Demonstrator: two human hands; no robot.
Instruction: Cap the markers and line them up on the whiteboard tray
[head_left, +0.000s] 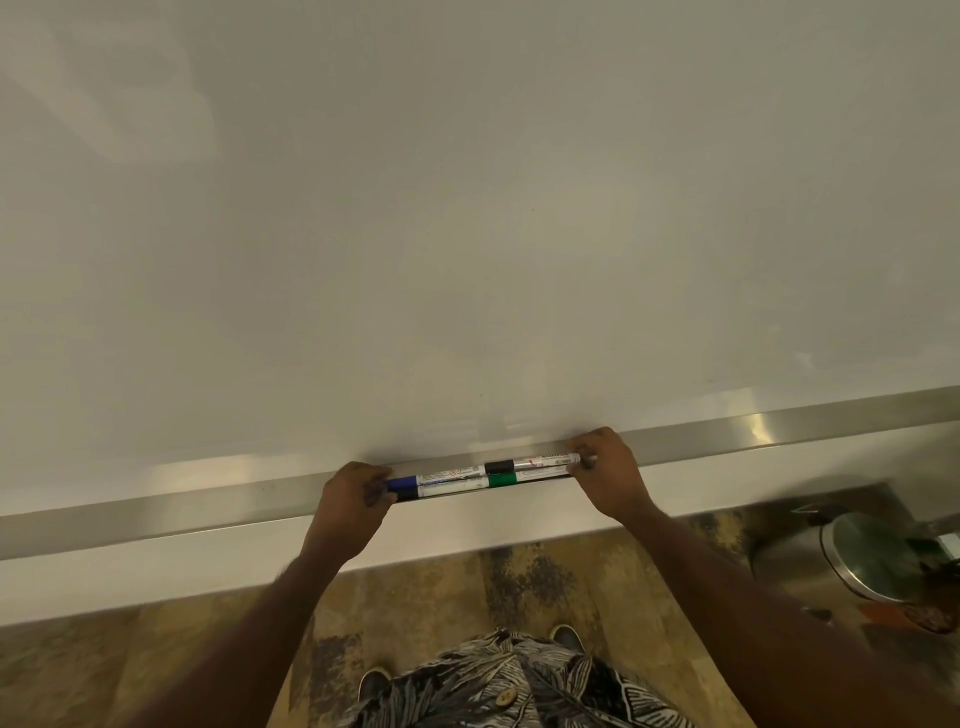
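Glossy whiteboard (467, 208), brushed-metal tray (779, 431), shiny steel bin (862, 561), mottled wood-look floor (441, 597)

Tray (727, 434) lies open beside both hands; markers (467, 475) fill the middle.

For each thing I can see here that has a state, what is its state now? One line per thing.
Blue-capped marker: capped, lying in tray.
Black-capped marker: capped, lying in tray.
Green-capped marker: capped, lying in tray.
Left hand: at the markers' left end.
Right hand: at their right end.
Bin lid: closed.
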